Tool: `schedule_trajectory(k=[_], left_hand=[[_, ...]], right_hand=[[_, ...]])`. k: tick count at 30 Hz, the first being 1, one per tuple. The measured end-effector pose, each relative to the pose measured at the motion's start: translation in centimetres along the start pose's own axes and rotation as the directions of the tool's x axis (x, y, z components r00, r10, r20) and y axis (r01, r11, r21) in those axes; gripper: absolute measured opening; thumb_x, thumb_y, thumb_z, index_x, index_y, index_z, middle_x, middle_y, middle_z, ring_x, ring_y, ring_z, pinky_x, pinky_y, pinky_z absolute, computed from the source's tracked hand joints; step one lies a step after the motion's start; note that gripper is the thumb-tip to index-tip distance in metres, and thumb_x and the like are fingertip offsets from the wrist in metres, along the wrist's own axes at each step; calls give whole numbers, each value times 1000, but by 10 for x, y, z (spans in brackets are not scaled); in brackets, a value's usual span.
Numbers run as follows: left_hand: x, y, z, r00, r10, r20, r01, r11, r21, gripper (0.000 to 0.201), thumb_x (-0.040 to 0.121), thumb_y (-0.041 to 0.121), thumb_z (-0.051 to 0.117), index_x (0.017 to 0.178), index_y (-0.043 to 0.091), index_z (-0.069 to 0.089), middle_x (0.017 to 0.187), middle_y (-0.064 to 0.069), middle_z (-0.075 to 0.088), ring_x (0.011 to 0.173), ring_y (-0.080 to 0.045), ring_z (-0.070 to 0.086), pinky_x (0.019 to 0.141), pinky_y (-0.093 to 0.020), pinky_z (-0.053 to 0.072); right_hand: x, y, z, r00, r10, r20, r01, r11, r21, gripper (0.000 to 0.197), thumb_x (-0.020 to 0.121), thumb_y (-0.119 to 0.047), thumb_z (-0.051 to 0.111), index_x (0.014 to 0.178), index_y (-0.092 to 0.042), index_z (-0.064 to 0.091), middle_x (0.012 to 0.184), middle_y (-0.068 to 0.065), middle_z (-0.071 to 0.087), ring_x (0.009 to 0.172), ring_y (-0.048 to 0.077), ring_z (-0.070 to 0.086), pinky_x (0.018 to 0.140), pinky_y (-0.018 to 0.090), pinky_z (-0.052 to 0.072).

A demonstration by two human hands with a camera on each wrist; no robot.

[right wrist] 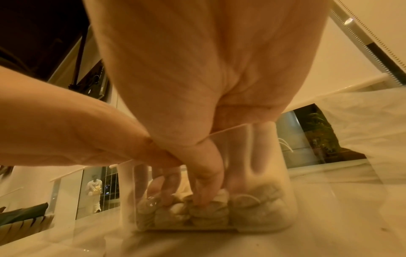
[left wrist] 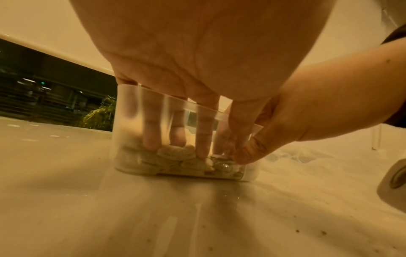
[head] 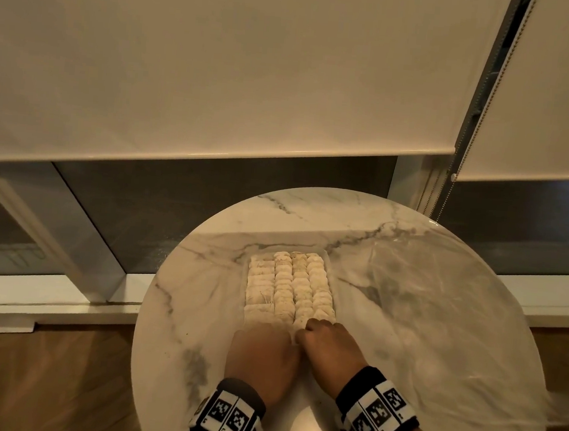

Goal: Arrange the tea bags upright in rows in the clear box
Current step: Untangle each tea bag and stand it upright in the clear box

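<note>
A clear box (head: 246, 280) stands lengthwise in the middle of the round marble table (head: 168, 342). It holds several rows of pale round tea bags (head: 290, 284) on edge. Both hands are at its near end. My left hand (head: 264, 347) reaches in with straight fingers (left wrist: 151, 139), whose tips press on tea bags (left wrist: 175, 154) by the near wall (left wrist: 129, 121). My right hand (head: 324, 335) is at the near right corner. Its thumb (right wrist: 206, 182) lies outside the frosted wall (right wrist: 283, 200) and its fingers (right wrist: 263, 153) reach down inside, above the tea bags (right wrist: 255, 208).
A crumpled clear plastic bag (head: 439, 315) covers the right half of the table. The table's rim (head: 146, 306) is close on the left, with wooden floor (head: 38, 383) below. A window with lowered blinds (head: 220, 72) stands behind.
</note>
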State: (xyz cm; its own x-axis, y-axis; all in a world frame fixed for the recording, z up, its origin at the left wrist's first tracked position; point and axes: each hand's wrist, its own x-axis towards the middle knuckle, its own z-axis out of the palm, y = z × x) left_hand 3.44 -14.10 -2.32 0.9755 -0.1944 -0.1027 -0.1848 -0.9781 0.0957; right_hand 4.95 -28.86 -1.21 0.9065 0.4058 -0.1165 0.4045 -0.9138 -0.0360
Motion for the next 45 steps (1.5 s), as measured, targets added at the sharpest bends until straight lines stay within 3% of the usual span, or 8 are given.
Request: schedule_trajectory(k=[7,12,18,23,28,36,39,45], left_hand=[[1,-14,-2,998,-33,-49,31,999,-31,38,94,55,36,116,33,59,115,6,56,112,-17,50,93,-34,37],[5,-15,1,1000,10,-13,-11,997,-74,37,94,49,39,120,32,59,119,5,57,111,-18,52,92,-34,40],[8,-20,-10,999,32,28,-25,974,-224,40,92,52,39,112,30,66,113,4,64,102,-19,60,85,-33,47],[14,-49,-36,980,-83,-178,23,948,-319,26,88,42,61,112,32,66,113,7,59,108,-16,56,91,-33,48],[35,-81,-47,964,-258,68,266,910,-317,83,67,52,84,136,34,41,131,-1,51,119,-22,53,98,-38,49],[60,-84,-43,908,-293,301,402,813,-422,108,61,43,93,144,18,27,98,4,54,86,-21,66,66,-33,60],[68,-84,-33,903,-282,325,390,855,-342,111,59,42,93,144,18,25,110,-3,60,92,-22,66,75,-33,59],[75,-83,-19,897,-296,329,404,850,-338,117,62,31,93,149,16,16,126,-13,56,107,-30,63,80,-35,59]], right_hand=[[10,-11,0,998,-55,-34,55,998,-1,18,69,-20,81,86,-20,73,81,4,68,75,25,68,60,35,53],[13,-12,4,996,-83,-24,82,996,-26,32,100,-15,41,128,-13,57,127,12,58,119,33,53,97,45,40],[11,-4,-6,993,-112,25,109,989,105,31,95,-17,48,123,-18,62,122,8,63,113,31,59,94,39,44],[5,21,-24,995,4,-100,26,955,296,30,88,-40,58,116,-32,66,116,-6,65,110,19,57,95,36,45],[14,44,-39,982,176,-73,-143,935,325,33,88,-60,60,108,-34,64,108,-9,61,107,14,55,85,32,41],[52,63,-39,828,376,417,-551,685,477,73,71,-37,89,125,-15,45,102,8,68,82,22,69,73,35,60],[57,60,-36,786,317,531,-600,599,531,61,78,-13,84,122,-6,42,87,17,70,61,23,68,72,43,64],[62,50,-31,785,321,529,-590,648,482,57,78,-9,82,117,-8,42,98,18,70,79,31,76,69,45,63]])
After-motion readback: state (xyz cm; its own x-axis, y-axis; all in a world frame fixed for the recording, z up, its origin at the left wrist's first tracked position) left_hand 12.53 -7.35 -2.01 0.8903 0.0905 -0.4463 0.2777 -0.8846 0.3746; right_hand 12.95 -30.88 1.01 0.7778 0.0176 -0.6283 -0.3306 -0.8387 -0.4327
